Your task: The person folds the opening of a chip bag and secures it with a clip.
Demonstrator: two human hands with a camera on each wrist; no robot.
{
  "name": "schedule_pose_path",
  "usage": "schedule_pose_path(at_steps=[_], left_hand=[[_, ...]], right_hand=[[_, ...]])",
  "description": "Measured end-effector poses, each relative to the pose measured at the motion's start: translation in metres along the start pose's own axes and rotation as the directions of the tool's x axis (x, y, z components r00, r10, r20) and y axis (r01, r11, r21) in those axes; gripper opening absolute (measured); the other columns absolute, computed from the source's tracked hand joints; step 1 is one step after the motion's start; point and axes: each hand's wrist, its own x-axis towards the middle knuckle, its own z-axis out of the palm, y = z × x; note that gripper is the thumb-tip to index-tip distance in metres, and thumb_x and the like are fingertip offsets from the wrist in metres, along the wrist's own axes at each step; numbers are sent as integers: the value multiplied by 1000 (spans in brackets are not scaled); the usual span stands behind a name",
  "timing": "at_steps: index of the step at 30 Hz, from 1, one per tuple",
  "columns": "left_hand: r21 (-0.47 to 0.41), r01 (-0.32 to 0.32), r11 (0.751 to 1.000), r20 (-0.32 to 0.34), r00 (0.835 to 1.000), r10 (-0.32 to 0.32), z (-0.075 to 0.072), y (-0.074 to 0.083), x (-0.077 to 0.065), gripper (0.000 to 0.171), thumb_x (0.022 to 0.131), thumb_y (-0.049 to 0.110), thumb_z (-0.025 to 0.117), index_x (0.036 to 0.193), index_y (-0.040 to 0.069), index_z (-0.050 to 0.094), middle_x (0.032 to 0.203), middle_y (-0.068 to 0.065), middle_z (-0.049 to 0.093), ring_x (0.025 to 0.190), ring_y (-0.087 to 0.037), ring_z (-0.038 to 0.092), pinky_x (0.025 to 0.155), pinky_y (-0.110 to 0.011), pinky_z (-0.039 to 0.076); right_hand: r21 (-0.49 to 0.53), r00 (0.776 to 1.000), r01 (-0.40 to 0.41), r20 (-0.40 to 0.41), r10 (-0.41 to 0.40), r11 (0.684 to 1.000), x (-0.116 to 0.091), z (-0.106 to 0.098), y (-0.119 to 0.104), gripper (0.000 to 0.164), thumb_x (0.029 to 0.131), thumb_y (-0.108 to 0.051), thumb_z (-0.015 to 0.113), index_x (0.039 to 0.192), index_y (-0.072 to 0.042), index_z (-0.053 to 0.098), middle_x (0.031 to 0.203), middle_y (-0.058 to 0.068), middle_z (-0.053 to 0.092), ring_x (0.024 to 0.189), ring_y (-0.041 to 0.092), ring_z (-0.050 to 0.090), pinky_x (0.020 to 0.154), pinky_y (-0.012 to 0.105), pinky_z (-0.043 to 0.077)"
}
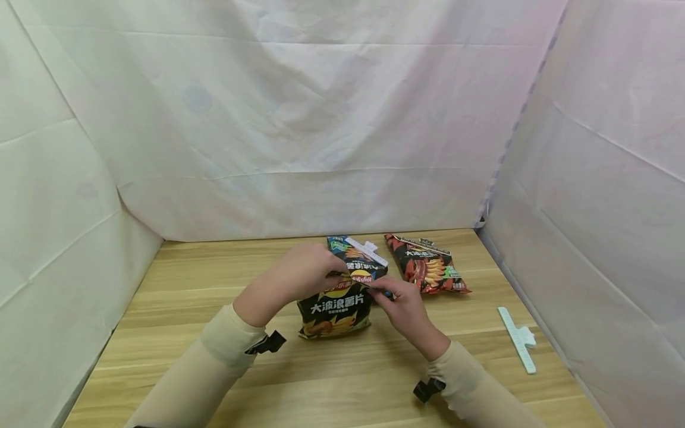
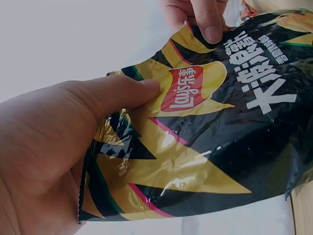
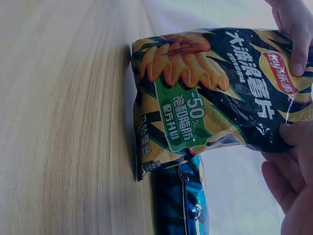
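Observation:
A black and gold bag of potato chips (image 1: 334,309) stands upright on the table, its lower edge at the wood in the right wrist view. My left hand (image 1: 302,273) pinches one side of its upper edge, thumb (image 2: 132,92) on the front near the red and yellow logo. At the other upper corner, my right hand (image 1: 404,309) grips the bag between thumb and fingers. Close behind it lies a blue chip bag (image 1: 337,242) with a white sealing clip (image 1: 366,251) across its top, partly hidden by my left hand and the front bag.
A red and black chip bag (image 1: 428,270) lies at the back right, with a long clip (image 1: 425,245) along its top. Near the table's right edge is a pale mint clip (image 1: 517,342). White cloth walls (image 1: 321,137) enclose the wooden table (image 1: 203,279) at the back and sides.

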Motion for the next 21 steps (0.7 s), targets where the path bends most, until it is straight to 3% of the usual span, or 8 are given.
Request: schedule_pose_path(at_steps=[5,10,15,21], left_hand=[[-6,-52,999,-7,999,52,2,-5,-1,9,105,21,80,111,21,87,92,8,79,67,-3,59,66,-29,53],[-66,-64,996,-15,998,63,1,-8,-4,17,105,17,79,121,20,87,100,5,82,68,-2,61,67,-28,53],[-115,-75,991,-21,997,73,2,-12,-6,20,105,14,79,122,21,87,108,5,83,77,-6,69,73,-32,58],[-147,-78,986,-12,997,77,4,-16,-7,17,104,13,80,117,22,88,110,8,83,96,-11,76,85,-35,62]], right_hand=[[-30,999,44,4,-44,999,1,-1,1,25,95,10,82,105,-14,84,105,0,82,93,17,78,76,23,59],[-132,992,125,21,-123,983,0,-1,3,34,95,10,82,120,-14,82,109,2,82,93,16,78,76,27,61],[-235,962,272,43,-270,933,0,-2,6,40,93,13,80,126,-9,77,114,5,79,98,19,77,77,37,64],[-250,920,390,71,-385,886,4,-2,7,32,91,15,73,116,-6,75,115,8,75,86,18,73,68,33,59]])
